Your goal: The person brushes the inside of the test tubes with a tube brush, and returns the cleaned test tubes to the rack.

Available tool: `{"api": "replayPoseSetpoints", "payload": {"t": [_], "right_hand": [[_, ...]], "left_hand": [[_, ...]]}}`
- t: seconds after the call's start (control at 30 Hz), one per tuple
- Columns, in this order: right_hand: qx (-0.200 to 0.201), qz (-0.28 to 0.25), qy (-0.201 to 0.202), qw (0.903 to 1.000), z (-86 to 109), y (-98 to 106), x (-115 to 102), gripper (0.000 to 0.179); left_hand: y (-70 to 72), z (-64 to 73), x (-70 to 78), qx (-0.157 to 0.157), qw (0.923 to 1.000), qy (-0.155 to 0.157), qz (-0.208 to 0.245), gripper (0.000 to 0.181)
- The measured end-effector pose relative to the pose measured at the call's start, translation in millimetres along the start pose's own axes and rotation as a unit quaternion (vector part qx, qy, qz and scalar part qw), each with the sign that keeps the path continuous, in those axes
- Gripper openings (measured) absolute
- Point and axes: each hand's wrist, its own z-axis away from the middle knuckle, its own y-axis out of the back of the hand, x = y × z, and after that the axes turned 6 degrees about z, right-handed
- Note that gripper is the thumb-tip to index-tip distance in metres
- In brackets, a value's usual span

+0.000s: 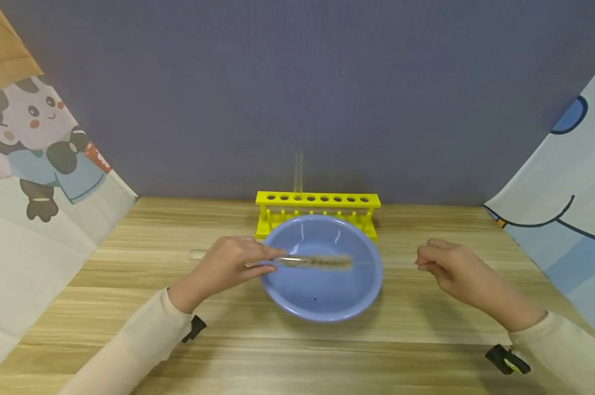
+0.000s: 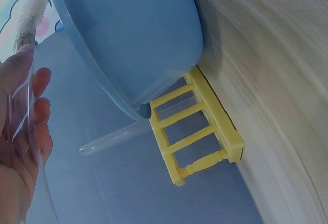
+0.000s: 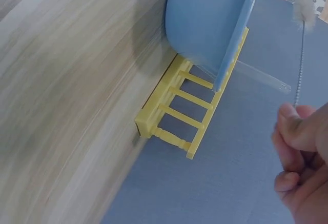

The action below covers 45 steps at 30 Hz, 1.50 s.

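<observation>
My left hand grips a clear glass test tube, held nearly level with its rounded end out to the left. The mouth of the tube points right, over the blue basin. Pale bristles of a test tube brush stick out of that mouth, and some bristles show inside the glass. To the right of the basin, my right hand pinches the far end of the brush's thin twisted wire between thumb and finger. In the left wrist view the bristle head shows just beyond the thumb.
Behind the basin stands a yellow test tube rack, its front partly hidden by the basin. Another clear test tube stands upright in it. A small dark speck lies in the basin. A grey-blue panel rises behind the wooden table.
</observation>
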Motion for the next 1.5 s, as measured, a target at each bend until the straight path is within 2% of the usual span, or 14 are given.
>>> {"api": "replayPoseSetpoints", "payload": {"t": [0.2,0.33,0.47,0.6,0.8,1.0,1.27,1.5], "right_hand": [[0.038,0.064,0.027,0.9969,1.0,0,0,0.044],[0.062,0.089,0.045,0.993,1.2,0,1,0.044],[0.075,0.096,0.054,0.9911,1.1,0,1,0.045],[0.084,0.104,0.06,0.9892,0.4,1,1,0.045],[0.099,0.116,0.067,0.9861,0.6,1,0,0.042],[0.077,0.13,0.053,0.9871,3.9,6,0,0.04],[0.093,0.156,0.06,0.9815,8.7,8,4,0.036],[0.112,0.15,0.051,0.981,15.7,12,14,0.041]], "left_hand": [[2.2,0.4,2.0,-0.022,0.9968,0.044,0.063,0.03],[4.6,-0.5,3.5,-0.046,0.989,0.081,0.114,0.03],[7.9,-1.2,4.3,-0.068,0.98,0.117,0.146,0.029],[10.0,-0.4,3.9,-0.092,0.9681,0.154,0.175,0.028],[11.2,0.6,3.9,-0.128,0.9417,0.207,0.232,0.028],[12.4,2.2,2.3,-0.145,0.9251,0.23,0.265,0.029],[16.5,5.0,-1.6,-0.164,0.9011,0.256,0.309,0.03],[24.7,13.4,-9.9,-0.15,0.8948,0.282,0.312,0.027]]}}
